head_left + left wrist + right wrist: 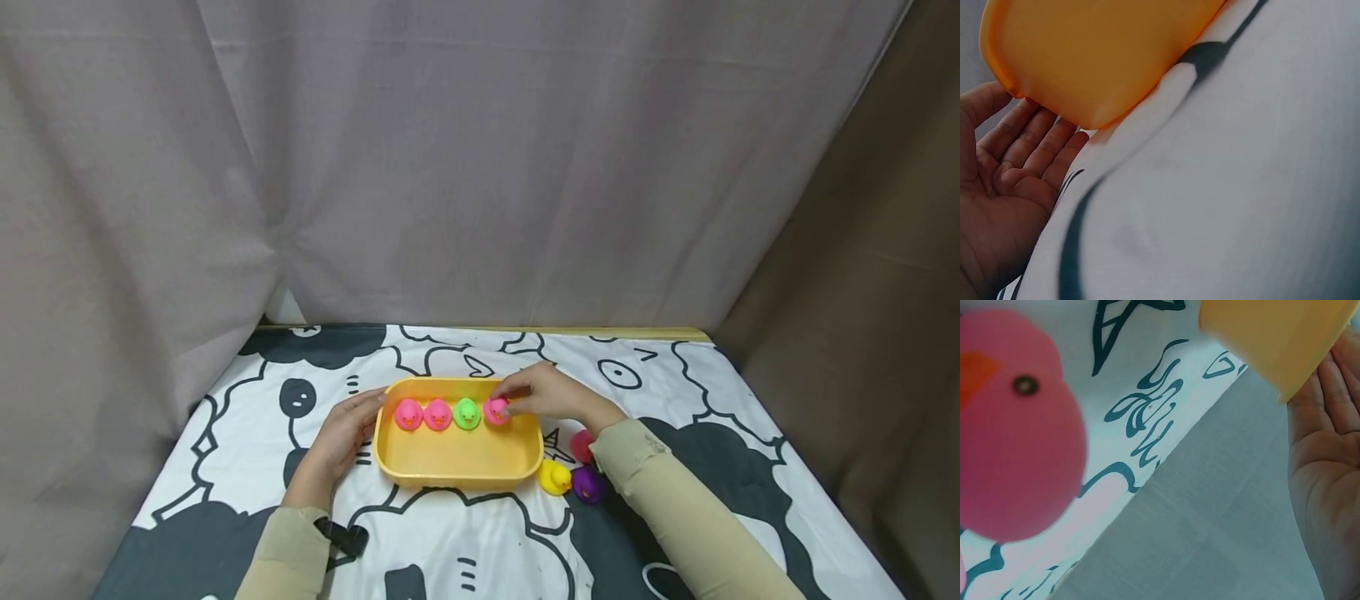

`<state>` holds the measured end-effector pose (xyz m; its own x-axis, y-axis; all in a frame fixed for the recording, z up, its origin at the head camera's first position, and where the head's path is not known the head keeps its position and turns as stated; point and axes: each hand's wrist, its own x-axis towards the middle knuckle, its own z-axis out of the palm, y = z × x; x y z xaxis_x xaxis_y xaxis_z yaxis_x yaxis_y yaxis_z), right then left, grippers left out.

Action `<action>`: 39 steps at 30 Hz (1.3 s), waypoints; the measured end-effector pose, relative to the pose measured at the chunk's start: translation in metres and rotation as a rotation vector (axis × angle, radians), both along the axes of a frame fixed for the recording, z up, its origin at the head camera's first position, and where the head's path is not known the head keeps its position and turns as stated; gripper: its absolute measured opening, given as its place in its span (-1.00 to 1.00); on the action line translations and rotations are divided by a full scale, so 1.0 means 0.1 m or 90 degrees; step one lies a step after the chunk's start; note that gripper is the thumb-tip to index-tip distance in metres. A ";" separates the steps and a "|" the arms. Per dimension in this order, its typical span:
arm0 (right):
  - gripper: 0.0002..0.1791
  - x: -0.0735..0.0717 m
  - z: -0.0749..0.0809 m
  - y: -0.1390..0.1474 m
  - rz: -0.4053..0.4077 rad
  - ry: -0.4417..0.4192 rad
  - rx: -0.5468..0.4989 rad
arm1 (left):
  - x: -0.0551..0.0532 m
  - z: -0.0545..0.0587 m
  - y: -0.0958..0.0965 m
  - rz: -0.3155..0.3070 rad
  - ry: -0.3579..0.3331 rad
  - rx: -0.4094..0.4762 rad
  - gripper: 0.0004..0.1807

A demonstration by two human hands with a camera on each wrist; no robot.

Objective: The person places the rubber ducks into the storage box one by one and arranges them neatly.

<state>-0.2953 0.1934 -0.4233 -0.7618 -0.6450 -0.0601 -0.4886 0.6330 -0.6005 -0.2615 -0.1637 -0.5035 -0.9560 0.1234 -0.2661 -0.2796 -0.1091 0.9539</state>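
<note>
Several small rubber ducks stand in a row along the far half of a yellow tray (465, 458): a pink duck (408, 414), another pink duck (438, 415), a green duck (467, 413) and a right-end pink duck (495, 410). My right hand (551, 393) reaches over the tray's right rim and pinches that right-end duck. My left hand (347, 437) holds the tray's left edge; in the left wrist view its thumb and fingers (1054, 134) meet the rim and wall. The right wrist view hides my right fingertips behind the tray wall (1272, 344).
Just right of the tray are a yellow duck (554, 477), a purple duck (588, 484) and a pink duck (581, 446), partly behind my right sleeve (660, 492). A black-and-white patterned cloth (465, 550) covers the table. Grey curtains (480, 167) hang behind.
</note>
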 end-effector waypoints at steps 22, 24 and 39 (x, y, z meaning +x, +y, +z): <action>-0.72 -0.06 -0.02 -0.04 0.015 0.018 0.036 | -0.01 0.01 0.01 -0.013 0.017 0.004 -0.44; -0.73 -0.07 -0.04 -0.04 0.016 0.018 0.037 | -0.01 0.00 0.01 -0.015 0.016 0.005 -0.43; -0.71 -0.02 -0.06 -0.08 0.035 0.063 0.083 | -0.01 -0.01 0.00 -0.009 0.010 0.002 -0.44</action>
<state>-0.2972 0.1857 -0.4296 -0.7318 -0.6777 -0.0725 -0.5772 0.6728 -0.4628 -0.2627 -0.1637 -0.5040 -0.9581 0.1382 -0.2507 -0.2663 -0.1086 0.9578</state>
